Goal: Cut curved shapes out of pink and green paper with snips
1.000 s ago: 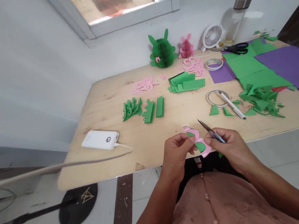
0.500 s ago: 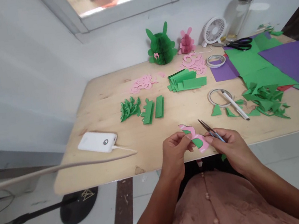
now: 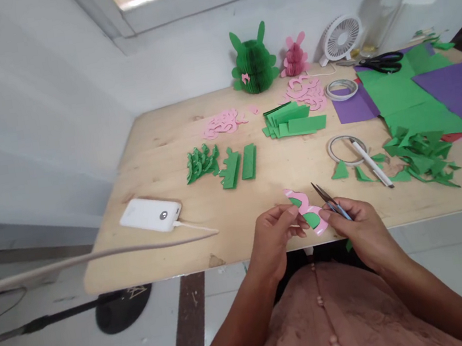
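My left hand (image 3: 275, 234) pinches a curvy pink paper cutout (image 3: 301, 198) with green paper showing inside its curves. On the other side, my right hand (image 3: 358, 223) grips small scissors (image 3: 335, 207) with blue handles, their blades slightly apart and pointing up and left. The thumb of that hand also touches the pink cutout's right edge. Both hands are close together over the table's front edge. Beyond them lie folded green strips (image 3: 249, 162), one with cut edges (image 3: 231, 169), and a cluster of scalloped green cutouts (image 3: 202, 163).
Green scraps (image 3: 422, 156), a white pen (image 3: 372, 163) and a tape ring (image 3: 347, 150) lie to the right. Behind are pink cutouts (image 3: 223, 123), stacked green strips (image 3: 292, 119), black scissors (image 3: 383, 62) and green (image 3: 255, 62) and pink (image 3: 295, 58) paper figures. A power bank (image 3: 150, 214) lies left.
The view has shifted slightly, so the table's contents appear further right. Both hands keep hold of the cutout and scissors, with little other visible movement.
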Available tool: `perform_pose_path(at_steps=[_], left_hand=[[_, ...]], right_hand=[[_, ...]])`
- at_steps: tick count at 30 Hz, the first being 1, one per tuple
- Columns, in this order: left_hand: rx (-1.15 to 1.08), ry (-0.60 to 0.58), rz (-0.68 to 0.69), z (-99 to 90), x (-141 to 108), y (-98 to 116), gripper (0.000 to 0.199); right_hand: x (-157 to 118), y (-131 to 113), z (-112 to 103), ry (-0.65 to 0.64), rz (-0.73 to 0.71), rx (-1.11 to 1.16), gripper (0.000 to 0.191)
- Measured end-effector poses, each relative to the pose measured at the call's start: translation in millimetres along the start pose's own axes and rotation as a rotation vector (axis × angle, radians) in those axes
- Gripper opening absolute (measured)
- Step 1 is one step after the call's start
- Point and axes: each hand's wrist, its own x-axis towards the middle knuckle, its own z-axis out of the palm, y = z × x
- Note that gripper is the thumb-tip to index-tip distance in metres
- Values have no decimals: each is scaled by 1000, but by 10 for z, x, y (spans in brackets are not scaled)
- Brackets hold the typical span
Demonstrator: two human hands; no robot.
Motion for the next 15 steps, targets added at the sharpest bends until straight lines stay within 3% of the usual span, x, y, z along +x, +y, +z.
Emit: perform_pose_path(at_steps=[15], left_hand=[[20,-2,26,-18,15,-44,15]], right_hand=[[17,-5,-18,-18,25,56,15]])
